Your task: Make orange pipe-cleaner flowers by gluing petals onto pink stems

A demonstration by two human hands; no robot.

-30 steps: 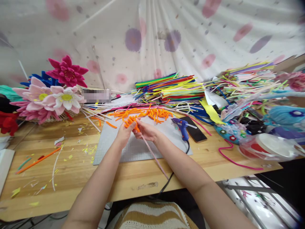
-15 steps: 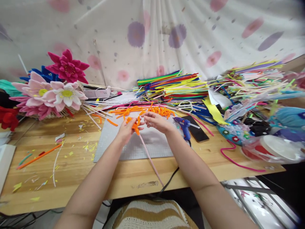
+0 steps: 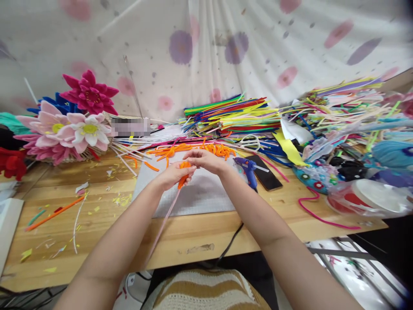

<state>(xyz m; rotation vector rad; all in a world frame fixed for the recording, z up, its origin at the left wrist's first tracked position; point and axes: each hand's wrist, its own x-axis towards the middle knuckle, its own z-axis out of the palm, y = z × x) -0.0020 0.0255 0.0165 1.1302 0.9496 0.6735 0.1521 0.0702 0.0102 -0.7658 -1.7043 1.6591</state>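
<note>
My left hand [image 3: 172, 174] is closed round a small bunch of bent orange pipe-cleaner pieces [image 3: 183, 178] fixed on a long pink stem [image 3: 163, 226] that slants down to the left over the table edge. My right hand [image 3: 204, 158] is curled over the top of the bunch, fingertips pinching at it. Both hands hover over a grey cutting mat [image 3: 196, 193]. A heap of loose orange pieces [image 3: 193, 150] lies just behind them.
A blue glue gun [image 3: 248, 168] and a black phone [image 3: 264, 173] lie right of the mat. Stacks of coloured pipe cleaners [image 3: 232, 115], scissors [image 3: 250, 142], finished pipe-cleaner flowers [image 3: 69, 129] at left, a pink loop [image 3: 314, 213], and scraps on the wooden table [image 3: 97, 224].
The pink stem has swung from pointing down-right to down-left. My right hand moved onto the top of the orange bunch, and my left hand turned with it.
</note>
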